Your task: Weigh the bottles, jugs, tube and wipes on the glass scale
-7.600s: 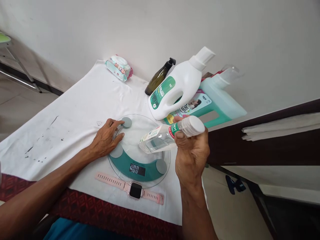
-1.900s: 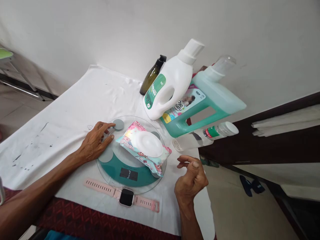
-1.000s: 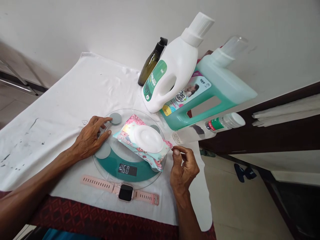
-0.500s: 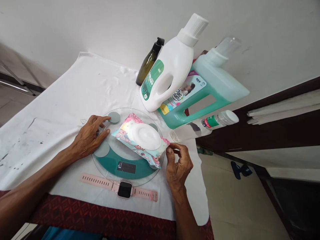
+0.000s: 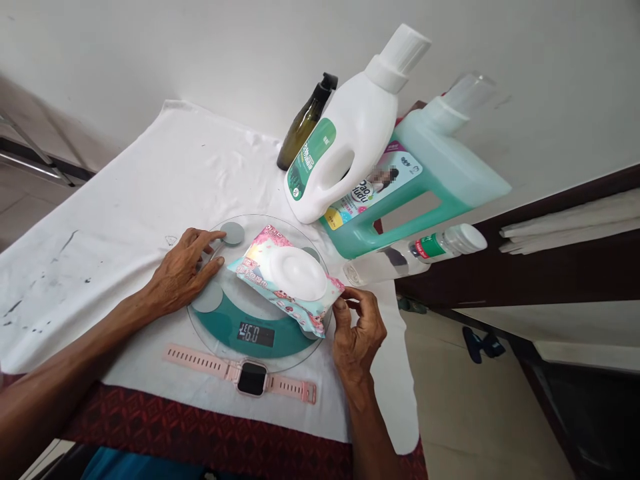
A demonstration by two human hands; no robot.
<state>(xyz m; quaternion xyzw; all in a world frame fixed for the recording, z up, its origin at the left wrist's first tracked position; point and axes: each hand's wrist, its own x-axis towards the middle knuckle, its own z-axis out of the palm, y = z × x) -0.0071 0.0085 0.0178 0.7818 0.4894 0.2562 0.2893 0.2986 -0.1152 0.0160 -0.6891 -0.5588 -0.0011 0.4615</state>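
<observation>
The fingers of the left hand (image 5: 187,270) are spread and relaxed, grasping nothing, at 9 o'clock from the wipes pack (image 5: 275,287), with the forefinger at the edge of a round grey pad (image 5: 233,234). At 4 o'clock, the thumb and forefinger of the right hand (image 5: 360,327) meet the pack's near-right corner; we cannot tell whether they pinch it or only touch it. The pack lies lid-up on the glass scale (image 5: 273,339), its white lid (image 5: 297,270) shut, so we cannot see what it contains. Toward 7 o'clock we find the scale's lit display (image 5: 256,335), and beyond the rim a pink watch (image 5: 251,379).

Around the pack we see capped containers on the white cloth (image 5: 135,193). Toward 12 stands a dark pump bottle (image 5: 303,130), its contents hidden from us. At 1 o'clock is an opaque white jug (image 5: 367,113), contents likewise hidden. At 2 we see green liquid through the translucent wall of a large jug (image 5: 460,170). Just short of 3 is a slim clear bottle (image 5: 400,259); whether it holds liquid, we cannot tell.
</observation>
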